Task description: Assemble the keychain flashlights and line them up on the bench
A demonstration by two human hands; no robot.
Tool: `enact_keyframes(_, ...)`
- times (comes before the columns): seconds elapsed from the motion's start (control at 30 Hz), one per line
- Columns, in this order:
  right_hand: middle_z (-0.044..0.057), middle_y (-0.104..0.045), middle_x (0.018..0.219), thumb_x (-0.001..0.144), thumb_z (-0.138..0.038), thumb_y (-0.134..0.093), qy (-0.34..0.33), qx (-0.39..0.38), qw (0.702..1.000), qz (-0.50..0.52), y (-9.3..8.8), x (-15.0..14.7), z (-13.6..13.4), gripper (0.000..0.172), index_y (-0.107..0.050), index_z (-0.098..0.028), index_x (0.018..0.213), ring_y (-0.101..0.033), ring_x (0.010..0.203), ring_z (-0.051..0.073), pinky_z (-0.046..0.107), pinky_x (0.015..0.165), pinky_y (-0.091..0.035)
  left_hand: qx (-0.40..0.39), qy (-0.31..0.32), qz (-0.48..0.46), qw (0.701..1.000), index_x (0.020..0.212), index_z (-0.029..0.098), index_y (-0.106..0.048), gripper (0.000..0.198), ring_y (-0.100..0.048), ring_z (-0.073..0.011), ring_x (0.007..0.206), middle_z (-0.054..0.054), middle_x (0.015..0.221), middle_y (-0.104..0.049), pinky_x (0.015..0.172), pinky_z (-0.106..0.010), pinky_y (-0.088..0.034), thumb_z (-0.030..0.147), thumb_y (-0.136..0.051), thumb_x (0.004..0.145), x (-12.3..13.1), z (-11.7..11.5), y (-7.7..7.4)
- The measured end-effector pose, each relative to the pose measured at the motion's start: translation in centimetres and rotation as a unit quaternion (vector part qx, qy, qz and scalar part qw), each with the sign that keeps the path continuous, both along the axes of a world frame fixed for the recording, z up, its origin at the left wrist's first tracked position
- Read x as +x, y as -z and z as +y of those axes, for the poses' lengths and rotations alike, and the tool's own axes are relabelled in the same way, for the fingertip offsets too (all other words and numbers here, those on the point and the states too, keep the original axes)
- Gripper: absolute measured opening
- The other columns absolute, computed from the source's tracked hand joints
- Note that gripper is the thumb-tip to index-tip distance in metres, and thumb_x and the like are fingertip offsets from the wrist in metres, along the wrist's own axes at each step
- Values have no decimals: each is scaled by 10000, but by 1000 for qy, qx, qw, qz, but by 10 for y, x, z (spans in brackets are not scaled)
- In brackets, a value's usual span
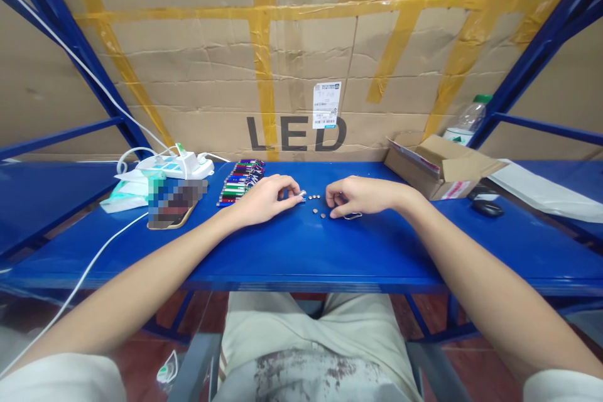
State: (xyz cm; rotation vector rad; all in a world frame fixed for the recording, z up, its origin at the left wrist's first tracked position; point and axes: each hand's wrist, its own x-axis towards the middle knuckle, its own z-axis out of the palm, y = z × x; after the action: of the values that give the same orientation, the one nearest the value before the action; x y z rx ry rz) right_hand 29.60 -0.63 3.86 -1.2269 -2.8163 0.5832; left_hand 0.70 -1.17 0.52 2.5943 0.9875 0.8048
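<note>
Both hands rest on the blue shelf (301, 245) near its middle. My left hand (266, 198) is curled, its fingertips pinching a small silver piece (301, 195). My right hand (358, 195) is curled too, fingertips down on the shelf beside a metal key ring (352, 216); I cannot make out whether it holds anything. Between the hands lie several small round button cells (316, 198), one of them (323, 215) a little nearer to me. A row of several small coloured keychain lights (240, 181) lies just left of my left hand.
A white power strip (181, 166) with cables, a pale green packet (127, 195) and a blurred phone (172, 204) sit at the left. An open cardboard box (440, 166), a black mouse (487, 207) and a plastic bottle (468, 116) sit at the right. A taped cardboard wall (292, 63) stands behind.
</note>
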Motion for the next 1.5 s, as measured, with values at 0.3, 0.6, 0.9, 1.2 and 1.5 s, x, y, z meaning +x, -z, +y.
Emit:
enact_keyframes(0.3, 65, -779, 964, 981, -298, -665, -70, 13, 997, 20, 8, 5, 11, 138, -761, -208, 936, -681, 896, 227, 320, 807, -449, 13, 4, 0, 1000, 1049, 205, -726, 263, -683, -209, 898, -50, 1025, -762, 844, -347, -514, 459, -661, 1055, 0, 2, 2)
enact_keyframes(0.6, 72, -776, 960, 1002, -308, -664, -57, 63, 996, 37, 6, -2, 7, 164, -769, -214, 918, -673, 910, 241, 333, 836, -440, -2, 6, -3, 1000, 1080, 210, -742, 277, -690, -200, 861, -44, 1019, -776, 825, -336, -514, 474, -661, 1054, 0, 2, 2)
enact_keyframes(0.9, 64, -726, 997, 953, -380, -762, -52, 66, 995, 56, 14, -17, 0, 178, -754, -205, 983, -637, 966, 247, 341, 867, -432, -56, 12, -33, 998, 1103, 202, -741, 284, -686, -185, 795, -34, 934, -790, 751, -306, -515, 471, -690, 1024, -1, 1, 2)
enact_keyframes(1.2, 63, -701, 988, 963, -271, -736, -56, 82, 993, 61, 22, -24, 0, 75, -715, -200, 950, -633, 955, 244, 336, 852, -431, -119, 46, -86, 988, 1105, 193, -700, 291, -756, -195, 860, -46, 952, -803, 801, -313, -554, 466, -716, 1004, 0, 3, 7)
enact_keyframes(1.5, 56, -697, 982, 944, -183, -710, -59, 86, 992, 72, 23, -26, -1, 11, -702, -190, 943, -628, 906, 218, 313, 825, -430, -149, 57, -102, 982, 1107, 180, -688, 281, -765, -199, 898, -57, 976, -800, 821, -317, -562, 437, -728, 999, 0, 6, 11)
